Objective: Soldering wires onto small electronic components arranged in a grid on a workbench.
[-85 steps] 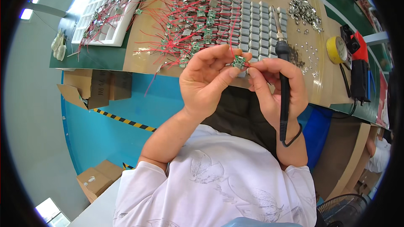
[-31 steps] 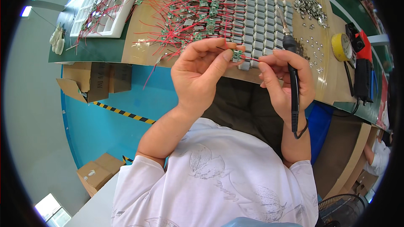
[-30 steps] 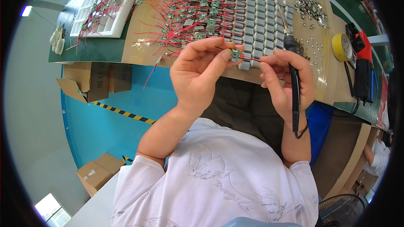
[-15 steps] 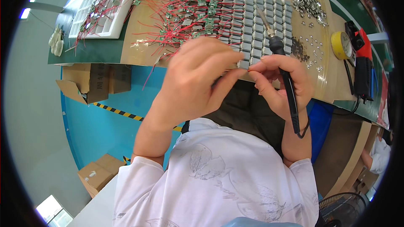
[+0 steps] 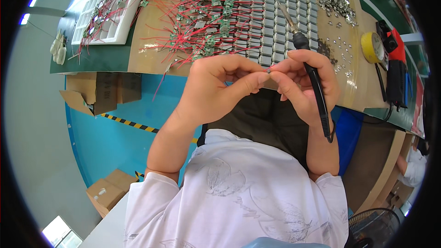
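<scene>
My left hand (image 5: 218, 85) and my right hand (image 5: 308, 85) meet at the fingertips over the table's near edge. Both are pinched closed on a thin red wire (image 5: 269, 69), of which only a tiny bit shows. A black soldering iron (image 5: 314, 80) also rests in my right hand, lying between thumb and fingers, its metal tip pointing away over the table. Just beyond my hands stand rows of small grey rectangular blocks (image 5: 268, 31). Green circuit boards (image 5: 225, 25) with red and black wires cover the left part of these rows.
A white compartment tray (image 5: 123, 32) with more wired boards is at the far left. Small shiny metal pieces (image 5: 335, 4) lie heaped at the back right. Yellow tape (image 5: 372, 47) and a black device (image 5: 396, 85) stand on the right. Cardboard boxes (image 5: 106, 93) sit below the table's left side.
My left hand has moved from a blurred, raised pose to a pinch against my right fingertips. My right hand has shifted slightly upward, the soldering iron still in it.
</scene>
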